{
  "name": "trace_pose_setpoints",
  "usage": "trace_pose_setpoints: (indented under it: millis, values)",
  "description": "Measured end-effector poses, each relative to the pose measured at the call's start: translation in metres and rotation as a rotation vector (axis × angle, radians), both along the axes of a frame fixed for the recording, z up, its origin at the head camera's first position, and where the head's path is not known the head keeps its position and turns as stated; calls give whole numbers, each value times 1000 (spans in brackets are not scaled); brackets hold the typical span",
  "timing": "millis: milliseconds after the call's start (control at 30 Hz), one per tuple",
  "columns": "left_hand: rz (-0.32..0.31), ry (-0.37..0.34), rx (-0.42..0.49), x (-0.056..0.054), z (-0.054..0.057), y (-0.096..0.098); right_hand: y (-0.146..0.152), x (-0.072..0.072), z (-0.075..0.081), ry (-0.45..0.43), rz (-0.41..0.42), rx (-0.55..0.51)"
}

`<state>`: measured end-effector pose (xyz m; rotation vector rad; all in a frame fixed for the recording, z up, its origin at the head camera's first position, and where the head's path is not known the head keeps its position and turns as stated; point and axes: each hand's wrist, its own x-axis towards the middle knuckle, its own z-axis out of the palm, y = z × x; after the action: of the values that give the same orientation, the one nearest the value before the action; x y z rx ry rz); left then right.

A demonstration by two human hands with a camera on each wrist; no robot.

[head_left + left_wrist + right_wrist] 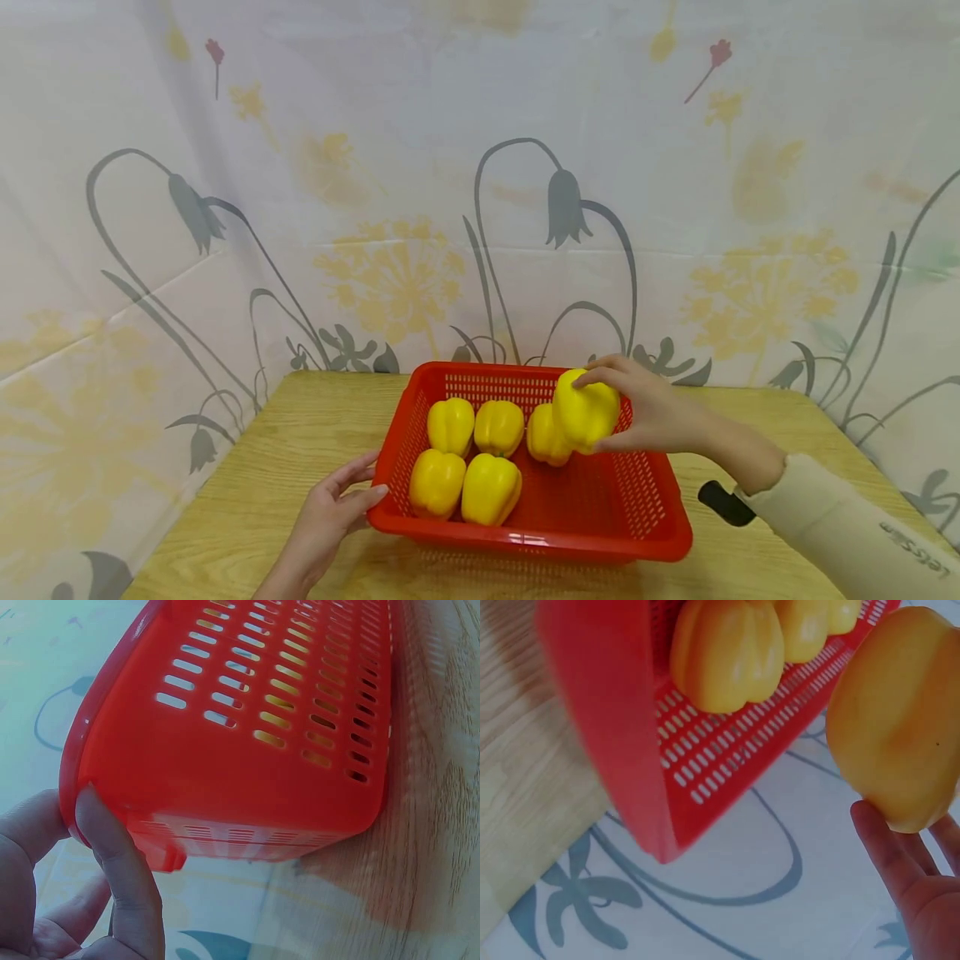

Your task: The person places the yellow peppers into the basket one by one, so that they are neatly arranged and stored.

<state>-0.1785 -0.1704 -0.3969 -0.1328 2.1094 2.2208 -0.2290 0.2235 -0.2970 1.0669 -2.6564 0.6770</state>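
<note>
A red slotted plastic basket [570, 508] stands on the table with several yellow bell peppers [450, 425] inside, mostly in its left half. My right hand [652, 408] grips another yellow bell pepper [585, 412] between thumb and fingers, above the basket's back right part. That pepper partly covers one lying in the basket behind it. In the right wrist view, the held pepper [896, 720] is apart from the basket's rim. My left hand [330, 508] pinches the basket's left rim; thumb and a finger take the rim [71, 765] from both sides in the left wrist view.
The wooden table [300, 425] extends on both sides of the basket. A cloth with printed flowers [480, 208] hangs behind and around the table. A black device [726, 503] sits at the right wrist, below the cream sleeve [847, 525].
</note>
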Motion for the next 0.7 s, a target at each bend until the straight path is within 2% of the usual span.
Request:
trace_pose_setpoints:
  millis: [233, 467, 700]
  values:
    - [-5, -5, 2, 0, 1, 0, -20, -4, -9, -151, 23, 88]
    - [-14, -3, 2, 0, 1, -1, -36, -7, -25, -260, 74, 134]
    - [-4, -6, 2, -1, -1, -1, -49, -8, -36, -357, 83, 190]
